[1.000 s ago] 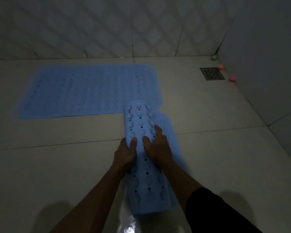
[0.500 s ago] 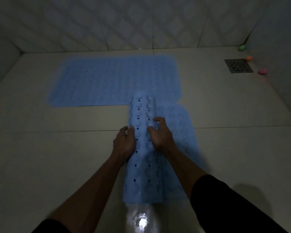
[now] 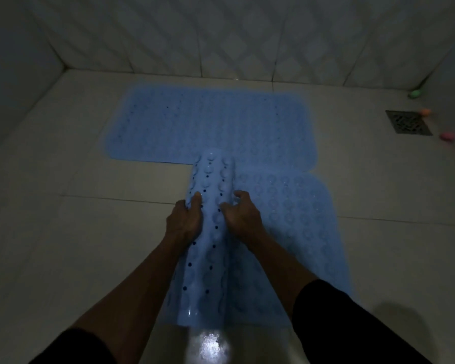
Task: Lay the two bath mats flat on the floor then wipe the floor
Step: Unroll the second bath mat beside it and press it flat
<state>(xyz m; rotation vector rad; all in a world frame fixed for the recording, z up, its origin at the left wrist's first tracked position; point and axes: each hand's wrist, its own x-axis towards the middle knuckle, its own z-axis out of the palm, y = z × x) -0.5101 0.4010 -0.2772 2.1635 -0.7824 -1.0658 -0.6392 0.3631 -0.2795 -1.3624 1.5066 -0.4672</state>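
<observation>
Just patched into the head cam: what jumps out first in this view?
Both hands, left hand and right hand, grip a half-unrolled blue mat at centre, its unrolled part lying flat to the right. A second blue mat lies flat beyond it near the wall, and a floor drain sits far right.

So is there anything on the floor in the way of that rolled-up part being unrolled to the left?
Nothing visible. The rolled mat is held by the left hand and right hand, and the floor to its left shows only bare tile. The flat mat lies farther back, along the wall.
</observation>
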